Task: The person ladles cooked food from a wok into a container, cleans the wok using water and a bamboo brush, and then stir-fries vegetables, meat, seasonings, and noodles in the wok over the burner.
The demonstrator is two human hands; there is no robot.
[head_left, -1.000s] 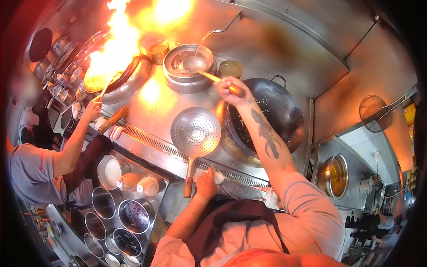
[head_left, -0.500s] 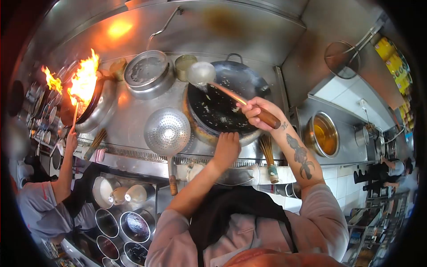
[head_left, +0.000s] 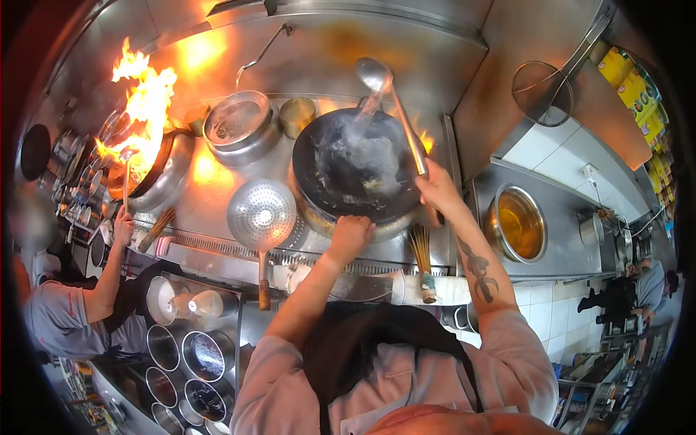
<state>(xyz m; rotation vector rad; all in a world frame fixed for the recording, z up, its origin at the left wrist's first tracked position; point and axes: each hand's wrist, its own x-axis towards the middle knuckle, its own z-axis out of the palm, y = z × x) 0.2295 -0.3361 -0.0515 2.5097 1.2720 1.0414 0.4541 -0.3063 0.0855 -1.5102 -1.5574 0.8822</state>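
My right hand (head_left: 439, 193) grips the long handle of a ladle (head_left: 411, 138), whose bowl is raised over the far rim of a black wok (head_left: 310, 168). Liquid streams from the ladle's bowl into the wok, where steam and small pale food bits show. My left hand (head_left: 353, 236) is closed on the wok's near rim; whatever lies under the fingers is hidden. A perforated strainer (head_left: 262, 214) with a wooden handle rests on the stove to the left. Flames show behind the wok's right side.
At left, tall flames rise from another wok (head_left: 168, 174) beside a co-worker's hand (head_left: 123, 226). A lidded-looking pot (head_left: 250, 148) and a small tin (head_left: 297, 117) stand behind. A bamboo brush (head_left: 423, 264) lies right of my left hand; a bowl of amber liquid (head_left: 519, 223) stands farther right.
The ladle has risen and swung toward the far side of the wok, now pouring. Steam has appeared, the wok has tilted slightly, and flames show behind it. The fire at left has grown.
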